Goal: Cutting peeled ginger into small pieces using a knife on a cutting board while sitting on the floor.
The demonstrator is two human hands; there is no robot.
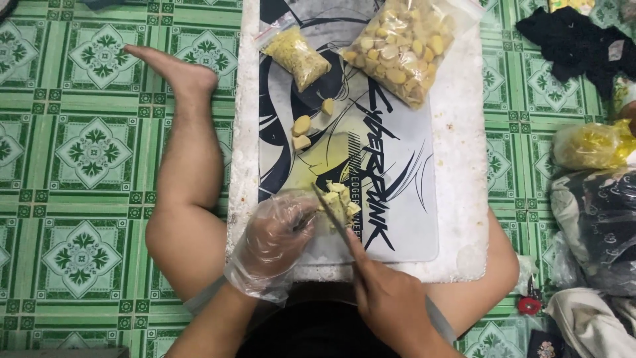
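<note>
My left hand (pixel 275 242), in a clear plastic glove, presses on a small heap of cut yellow pieces (pixel 339 201) on a printed mat (pixel 397 166). A thin knife (pixel 329 211) is gripped by my right hand (pixel 387 298), bare, with its blade laid across the heap. Three whole pale yellow pieces (pixel 303 129) lie loose higher on the mat. At the mat's top left lies a small clear bag of chopped yellow bits (pixel 298 56). A large clear bag of whole pieces (pixel 403 46) lies at the top right.
The mat rests on a white foam board (pixel 464 152) on a green patterned tile floor (pixel 86 152). My bare left leg (pixel 189 152) stretches along the board's left side. Black cloth (pixel 573 40), a yellow bag (pixel 593 142) and dark plastic bags (pixel 596 219) crowd the right.
</note>
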